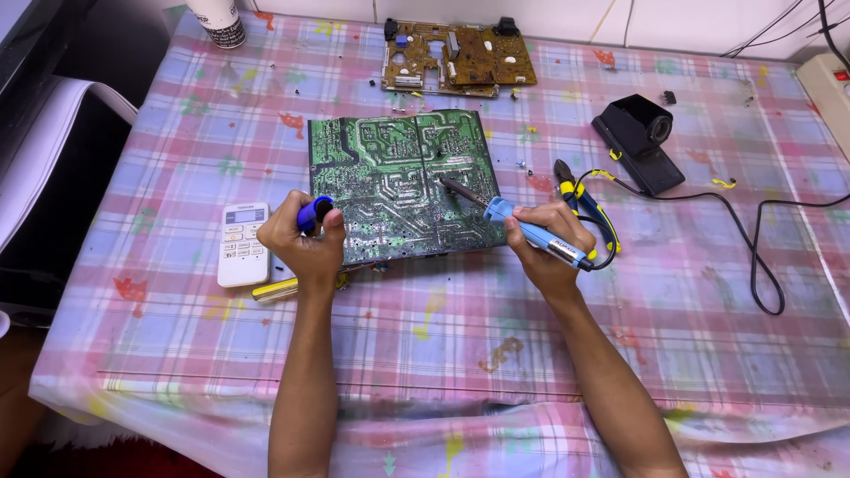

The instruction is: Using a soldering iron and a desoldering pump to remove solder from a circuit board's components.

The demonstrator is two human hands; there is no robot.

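Note:
A green circuit board (pixel 390 168) lies solder side up in the middle of the checked tablecloth. My right hand (pixel 544 243) grips a blue-handled soldering iron (pixel 522 228); its metal tip rests on the board near the centre right. My left hand (pixel 301 239) is closed around a blue tool with a black tip (pixel 312 212), probably a desoldering pump, at the board's left edge.
A white remote control (pixel 243 244) lies left of my left hand, a yellow-handled tool (pixel 270 290) below it. Yellow-and-blue pliers (pixel 575 199), a black soldering stand (pixel 639 140) and its cable sit right. A brown circuit board (pixel 456 57) and a cup (pixel 217 22) are at the back.

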